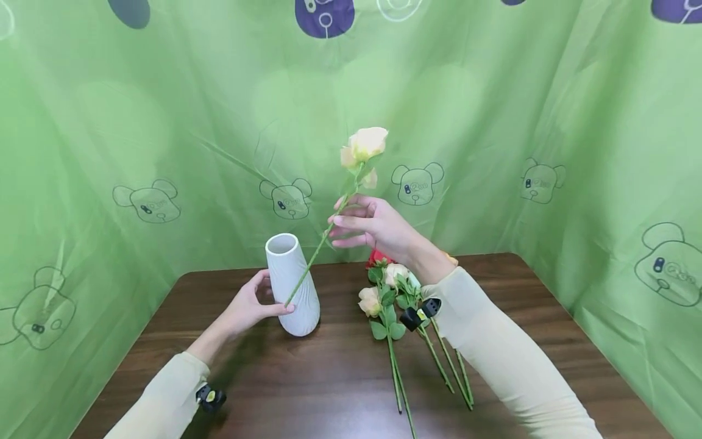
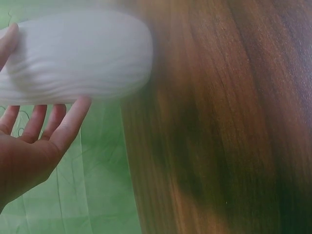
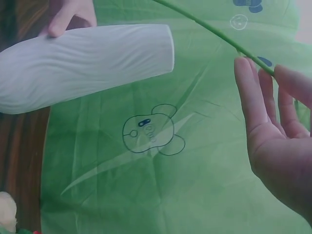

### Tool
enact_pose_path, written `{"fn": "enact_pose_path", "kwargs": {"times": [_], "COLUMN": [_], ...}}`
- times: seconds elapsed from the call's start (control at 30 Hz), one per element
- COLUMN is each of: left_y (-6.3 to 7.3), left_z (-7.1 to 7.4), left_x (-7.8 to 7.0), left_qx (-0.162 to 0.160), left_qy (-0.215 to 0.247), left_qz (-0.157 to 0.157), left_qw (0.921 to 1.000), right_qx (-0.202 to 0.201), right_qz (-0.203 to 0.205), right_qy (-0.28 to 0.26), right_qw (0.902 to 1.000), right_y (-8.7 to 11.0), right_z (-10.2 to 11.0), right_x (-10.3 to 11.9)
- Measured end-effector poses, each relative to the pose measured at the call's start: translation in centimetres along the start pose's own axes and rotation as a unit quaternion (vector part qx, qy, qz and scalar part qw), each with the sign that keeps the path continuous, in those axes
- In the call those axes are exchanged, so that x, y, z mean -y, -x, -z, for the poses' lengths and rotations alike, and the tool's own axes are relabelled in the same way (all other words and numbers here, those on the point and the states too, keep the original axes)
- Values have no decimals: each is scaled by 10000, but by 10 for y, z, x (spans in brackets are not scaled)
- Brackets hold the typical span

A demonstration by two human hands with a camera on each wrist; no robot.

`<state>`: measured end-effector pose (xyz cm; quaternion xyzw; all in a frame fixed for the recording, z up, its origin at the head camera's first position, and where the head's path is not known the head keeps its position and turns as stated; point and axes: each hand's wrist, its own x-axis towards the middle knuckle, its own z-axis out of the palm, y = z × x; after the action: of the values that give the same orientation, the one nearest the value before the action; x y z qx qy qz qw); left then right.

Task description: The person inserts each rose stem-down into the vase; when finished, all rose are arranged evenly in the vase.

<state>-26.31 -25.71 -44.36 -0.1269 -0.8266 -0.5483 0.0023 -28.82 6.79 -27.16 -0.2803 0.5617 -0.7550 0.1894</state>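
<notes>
A white ribbed vase (image 1: pixel 307 311) stands upright on the brown table, its round mouth facing up. My left hand (image 1: pixel 249 308) holds it from the left, thumb in front and fingers behind; the left wrist view shows fingers (image 2: pixel 73 119) along its side. Above and right of the vase, my right hand (image 1: pixel 384 228) pinches the green stem of a cream rose (image 1: pixel 368 143) between thumb and fingers. The stem (image 3: pixel 214 34) slants down to the left across the vase's front, its lower end overlapping my left thumb in the head view. The bloom is up, higher than the vase mouth.
On the table below my right forearm lie several roses: cream ones (image 1: pixel 370 302), a red one (image 1: pixel 378 257) at the back, with stems (image 1: pixel 400 384) pointing toward me. My sleeve partly hides them. Green curtain (image 1: pixel 219 152) with bear drawings surrounds the table's back and sides.
</notes>
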Motion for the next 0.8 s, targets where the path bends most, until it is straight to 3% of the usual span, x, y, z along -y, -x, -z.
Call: {"fn": "enact_pose_path", "kwargs": {"times": [0.23, 0.5, 0.67, 0.8], "left_y": [-3, -6, -9, -13], "left_z": [2, 3, 5, 1], "left_x": [-1, -7, -8, -6], "left_qx": [-56, -64, -77, -66], "left_qy": [-50, -120, -63, -10], "left_qz": [-72, -136, -148, -179], "left_qw": [9999, 9998, 9998, 9998], "right_qx": [-374, -874, -1080, -1200], "right_qz": [584, 1235, 1367, 1368], "right_qy": [-288, -760, -817, -507], "right_qw": [9972, 9856, 9813, 9820], "right_y": [-4, -5, -5, -4], "right_z": [-2, -6, -3, 2], "right_x": [9, 20, 19, 15]}}
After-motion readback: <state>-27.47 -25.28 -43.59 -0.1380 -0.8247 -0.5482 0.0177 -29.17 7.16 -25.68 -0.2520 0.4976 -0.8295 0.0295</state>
